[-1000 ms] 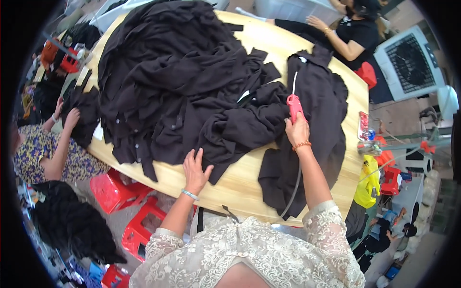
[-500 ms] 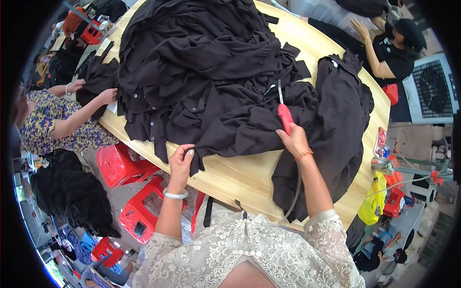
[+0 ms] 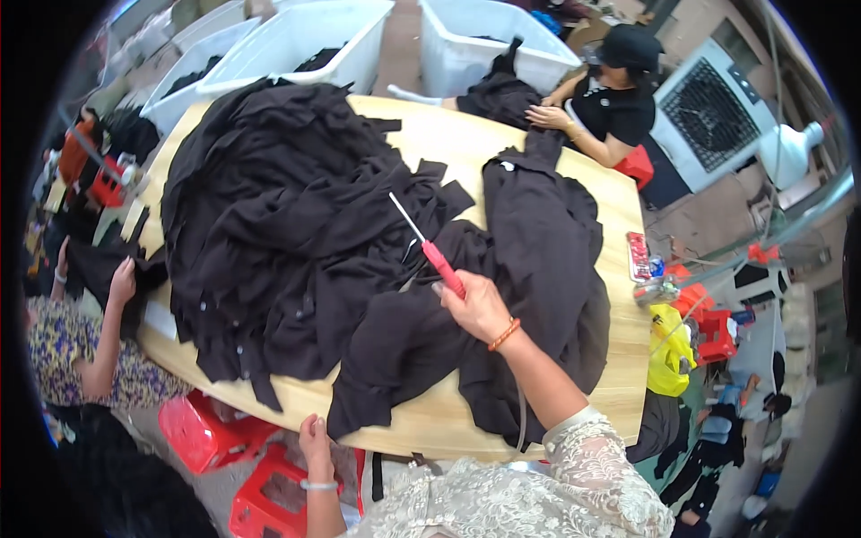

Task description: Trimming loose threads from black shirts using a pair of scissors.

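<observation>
A large heap of black garments (image 3: 260, 197) covers the left and middle of the light wooden table (image 3: 421, 421). My right hand (image 3: 480, 309) grips a red-handled tool (image 3: 444, 269) with a long thin metal rod. The rod points up and left over the cloth, and a grey cord hangs beneath my forearm. Under the tool, one black garment (image 3: 399, 345) spreads toward the front edge. My left hand (image 3: 315, 441) is at that edge beside the garment's corner, fingers curled closed; whatever they pinch, if anything, cannot be made out. More black garments (image 3: 547, 251) lie to the right.
A co-worker (image 3: 619, 99) at the far right handles black cloth; another person (image 3: 81, 359) at the left holds up a dark piece. White bins (image 3: 305, 45) stand behind the table. Red stools (image 3: 269, 502) are by the front left, a yellow bag (image 3: 668, 350) on the right.
The view has shifted, bringing the bins into sight. My left hand has come away from the garment's front hem. The right hand still grips the tool, its rod now slanted left.
</observation>
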### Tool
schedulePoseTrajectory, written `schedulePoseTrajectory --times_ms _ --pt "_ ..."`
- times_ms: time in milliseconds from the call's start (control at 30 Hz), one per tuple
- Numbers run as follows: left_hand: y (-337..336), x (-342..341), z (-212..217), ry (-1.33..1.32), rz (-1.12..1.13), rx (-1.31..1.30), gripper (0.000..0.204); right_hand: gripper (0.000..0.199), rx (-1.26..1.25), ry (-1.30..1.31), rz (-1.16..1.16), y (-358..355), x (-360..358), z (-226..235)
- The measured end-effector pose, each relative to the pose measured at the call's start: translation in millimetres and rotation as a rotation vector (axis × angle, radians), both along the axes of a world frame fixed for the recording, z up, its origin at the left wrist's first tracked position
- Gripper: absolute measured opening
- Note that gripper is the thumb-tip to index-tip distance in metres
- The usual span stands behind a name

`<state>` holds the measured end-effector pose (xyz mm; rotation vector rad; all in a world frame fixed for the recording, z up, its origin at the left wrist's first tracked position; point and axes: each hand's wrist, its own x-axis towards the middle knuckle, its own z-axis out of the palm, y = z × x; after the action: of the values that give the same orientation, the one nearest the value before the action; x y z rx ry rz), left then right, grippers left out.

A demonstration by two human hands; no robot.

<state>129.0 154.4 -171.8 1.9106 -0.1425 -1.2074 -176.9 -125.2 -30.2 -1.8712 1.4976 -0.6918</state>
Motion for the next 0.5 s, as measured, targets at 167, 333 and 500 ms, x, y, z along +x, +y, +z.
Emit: schedulePoseTrajectory --times_ms 167,333,500 --pt "-19 -36 51 -0.645 -0.489 -0.222 0.055 0.027 -0.123 -0.079 -0.259 -29 -44 8" --pt "-59 -53 44 -0.89 -0.704 -0.333 0.061 0.025 -0.132 0.133 -0.171 -15 -43 59" --pt "-72 -43 13 -0.937 -0.819 -0.251 0.017 0.027 -0.01 0.354 0.046 63 -41 18"
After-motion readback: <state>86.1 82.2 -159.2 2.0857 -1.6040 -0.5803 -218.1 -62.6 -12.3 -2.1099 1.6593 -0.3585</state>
